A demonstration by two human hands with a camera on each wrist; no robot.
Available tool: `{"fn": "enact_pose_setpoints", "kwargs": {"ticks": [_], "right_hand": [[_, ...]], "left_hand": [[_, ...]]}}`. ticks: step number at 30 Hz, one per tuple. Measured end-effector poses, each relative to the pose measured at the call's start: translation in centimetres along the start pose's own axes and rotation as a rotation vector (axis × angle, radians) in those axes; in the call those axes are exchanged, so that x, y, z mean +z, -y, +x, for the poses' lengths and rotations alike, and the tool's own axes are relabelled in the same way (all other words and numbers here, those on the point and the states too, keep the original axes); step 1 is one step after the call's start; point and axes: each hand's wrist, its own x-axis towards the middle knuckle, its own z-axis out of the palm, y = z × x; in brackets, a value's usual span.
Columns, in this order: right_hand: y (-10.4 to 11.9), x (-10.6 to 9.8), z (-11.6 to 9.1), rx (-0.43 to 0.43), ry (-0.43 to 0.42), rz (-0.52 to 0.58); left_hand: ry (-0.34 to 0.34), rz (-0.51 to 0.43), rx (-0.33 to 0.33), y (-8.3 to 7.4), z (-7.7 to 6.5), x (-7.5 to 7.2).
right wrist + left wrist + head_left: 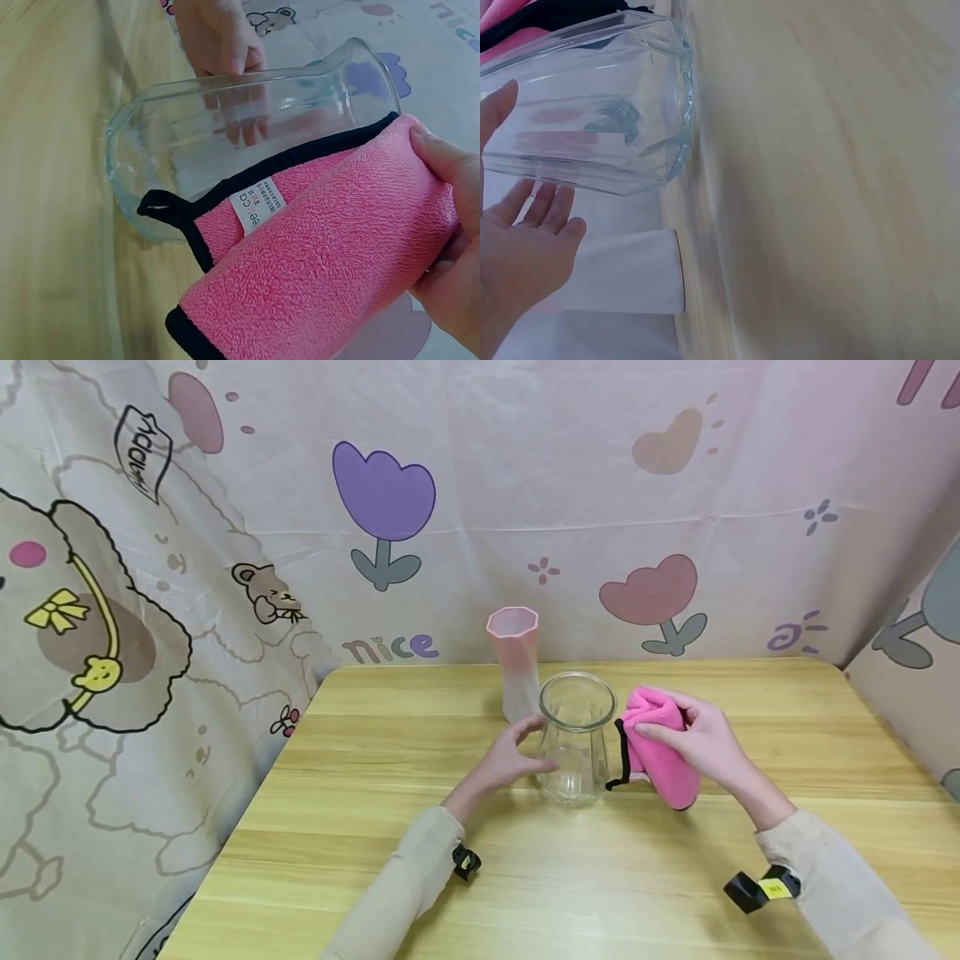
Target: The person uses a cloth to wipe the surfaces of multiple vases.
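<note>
A clear glass vase [573, 760] with a round rim and faceted sides stands upright on the wooden table. My left hand [510, 760] is at its left side, thumb in front and the other fingers toward the back, spread rather than closed round it. In the left wrist view, the fingertips [559, 206] are right at the glass [592, 112]. To the right of the vase, my right hand [705, 735] pinches a folded pink towel [663, 760] between thumb and fingers. Its black edging, hanging loop and white label [256, 206] show in the right wrist view.
Just behind the glass vase, to its left, stands a tall pink-and-white vase [517, 668]. A patterned cloth backdrop [480, 485] hangs along the back and sides of the table [360, 793]. Black wrist cameras [761, 889] sit on both sleeves.
</note>
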Motion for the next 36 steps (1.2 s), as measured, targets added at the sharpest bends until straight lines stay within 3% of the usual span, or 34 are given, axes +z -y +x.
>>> {"fn": "enact_pose_setpoints", "kwargs": {"ticks": [7, 17, 36], "right_hand": [[0.6, 0.8, 0.5, -0.071, 0.042, 0.041], [-0.7, 2.4, 0.5, -0.023, 0.107, 0.07], [-3.9, 3.9, -1.0, -0.041, 0.28, -0.219]], "left_hand": [[0.027, -0.042, 0.007, -0.1, -0.2, -0.3], [0.055, -0.019, 0.001, -2.8, -1.4, -0.8], [0.046, -0.04, 0.0, -2.9, -1.3, -0.7]]}}
